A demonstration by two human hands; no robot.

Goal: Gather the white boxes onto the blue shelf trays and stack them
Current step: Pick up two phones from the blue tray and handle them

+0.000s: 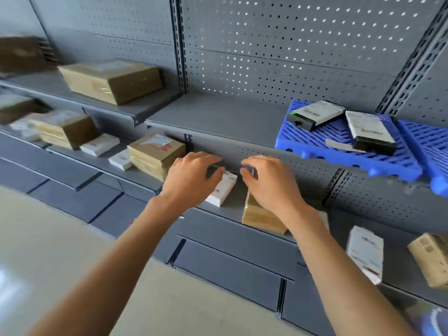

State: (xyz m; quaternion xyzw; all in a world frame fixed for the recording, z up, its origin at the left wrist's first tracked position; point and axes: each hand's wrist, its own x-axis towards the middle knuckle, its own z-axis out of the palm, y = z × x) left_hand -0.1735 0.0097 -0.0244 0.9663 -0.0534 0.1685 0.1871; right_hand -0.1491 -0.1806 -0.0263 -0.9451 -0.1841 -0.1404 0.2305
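Grey pegboard shelving: two white boxes [320, 114] lie unstacked on the blue tray [315, 144] at right. Both hands, left [191, 177] and right [269, 183], curl fingers around a dark-edged box (blurred) at centre; others wait on the lower shelf [232, 202].

Bright, even daylight; pinpricks of backlight glow through the pegboard [303, 52], perhaps from windows behind; edges smear with motion blur and wide-angle bending

Two white-topped, black-sided boxes [315, 114] askew, flat on the blue tray [322, 146]; another white box [224, 189] on the shelf below
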